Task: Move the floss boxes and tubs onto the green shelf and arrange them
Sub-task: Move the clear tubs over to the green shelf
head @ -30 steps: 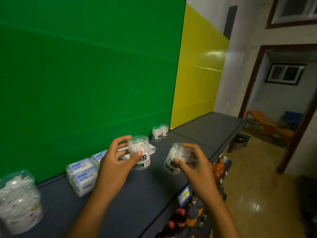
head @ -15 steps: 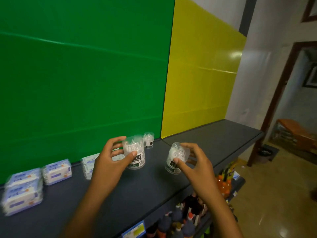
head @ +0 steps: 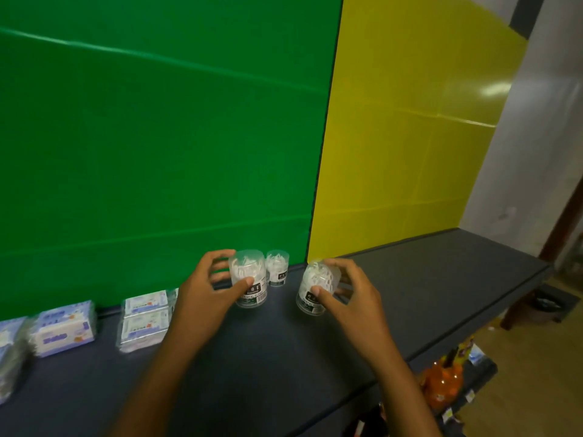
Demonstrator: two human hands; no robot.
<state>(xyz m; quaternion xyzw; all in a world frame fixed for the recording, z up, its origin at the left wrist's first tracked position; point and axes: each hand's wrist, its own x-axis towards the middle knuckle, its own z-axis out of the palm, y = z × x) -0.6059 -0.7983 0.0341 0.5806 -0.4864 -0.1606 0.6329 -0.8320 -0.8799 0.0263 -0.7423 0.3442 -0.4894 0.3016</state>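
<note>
Floss tubs are what both hands carry here: the left hand [head: 202, 298] has its fingers and thumb curled round one clear tub [head: 247, 279] held upright, and the right hand [head: 347, 298] grips a second tub [head: 318, 287] that leans a little toward the green panel. Both tubs sit low over the dark grey shelf [head: 284, 357], and I cannot tell whether either base touches it. A third, smaller-looking tub [head: 277, 268] already stands against the green back panel [head: 157, 137], just right of and behind the left hand's tub and near the seam with the yellow panel [head: 410, 137]. To the left, along the foot of the green panel, lie the wrapped floss boxes: one pack [head: 145, 320] that seems to be two boxes stacked, just beside the left wrist, another pack [head: 63, 328] farther left, and part of a further one [head: 11, 351] cut by the frame's edge. So three tubs are in view, and three packs, the last only partly seen. As a judgement, the task looks well advanced: the boxes are lined up and one tub is placed, while the two held tubs have yet to be set down and squared up, probably beside the standing one. The shelf in front of the yellow panel carries nothing in view. On a lower shelf at the right, orange bottles [head: 441, 384] show.
</note>
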